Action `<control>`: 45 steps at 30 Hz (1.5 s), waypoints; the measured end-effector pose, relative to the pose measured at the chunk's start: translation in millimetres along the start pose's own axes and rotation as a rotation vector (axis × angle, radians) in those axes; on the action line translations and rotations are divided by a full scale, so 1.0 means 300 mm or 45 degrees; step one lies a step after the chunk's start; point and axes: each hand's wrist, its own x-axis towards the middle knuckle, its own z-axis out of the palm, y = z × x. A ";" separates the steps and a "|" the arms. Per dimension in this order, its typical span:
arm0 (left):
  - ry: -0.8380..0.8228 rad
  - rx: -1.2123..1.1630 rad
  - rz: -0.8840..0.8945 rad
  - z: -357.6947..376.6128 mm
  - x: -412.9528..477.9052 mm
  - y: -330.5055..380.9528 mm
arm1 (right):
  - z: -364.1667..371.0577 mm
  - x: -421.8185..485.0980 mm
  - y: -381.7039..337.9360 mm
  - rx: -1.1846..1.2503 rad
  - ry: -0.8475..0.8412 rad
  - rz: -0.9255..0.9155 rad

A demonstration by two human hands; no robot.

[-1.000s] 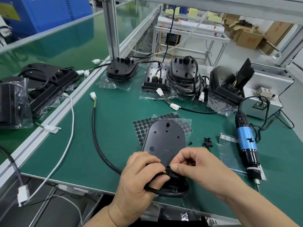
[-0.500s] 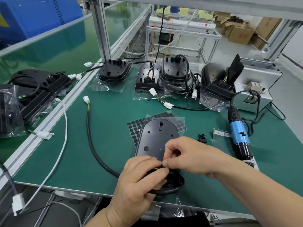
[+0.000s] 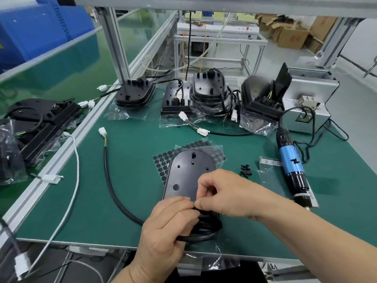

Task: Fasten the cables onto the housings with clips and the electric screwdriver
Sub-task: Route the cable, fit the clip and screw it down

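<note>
A black oval housing (image 3: 189,172) lies flat on the green mat near the table's front edge. A thick black cable (image 3: 114,193) curves from its near end out to the left, ending in a white connector (image 3: 101,131). My left hand (image 3: 165,227) grips the cable loop at the housing's near end. My right hand (image 3: 226,195) pinches something small and black at the same spot; my fingers hide it. Loose black clips (image 3: 245,170) lie right of the housing. The blue electric screwdriver (image 3: 291,166) lies further right.
Several black housings with cables (image 3: 208,92) stand in plastic bags along the back of the mat. A sheet of black round pads (image 3: 163,162) lies under the housing. A grey screw feeder box (image 3: 306,107) sits back right. More housings (image 3: 40,123) lie on the left bench.
My right hand has slid down and nearer to my left hand at the housing's near end. The view has tilted slightly; the housing and cable have stayed put.
</note>
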 end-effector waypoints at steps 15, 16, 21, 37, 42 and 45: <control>-0.005 0.020 -0.019 -0.006 -0.009 0.000 | 0.036 -0.026 0.041 0.360 0.071 -0.058; -0.006 0.042 -0.050 -0.008 -0.015 -0.001 | 0.038 -0.022 0.038 0.307 0.080 -0.066; -0.024 0.076 -0.096 -0.012 -0.022 0.003 | 0.047 -0.020 0.027 0.139 0.132 -0.104; -0.020 -0.001 -0.086 -0.009 -0.028 -0.019 | -0.226 -0.026 0.492 -0.337 1.006 0.726; -0.021 0.020 -0.082 -0.011 -0.020 -0.011 | -0.230 -0.082 0.424 0.437 1.097 0.562; -0.021 0.017 -0.096 -0.015 -0.013 -0.002 | -0.214 -0.124 0.299 1.308 0.935 0.193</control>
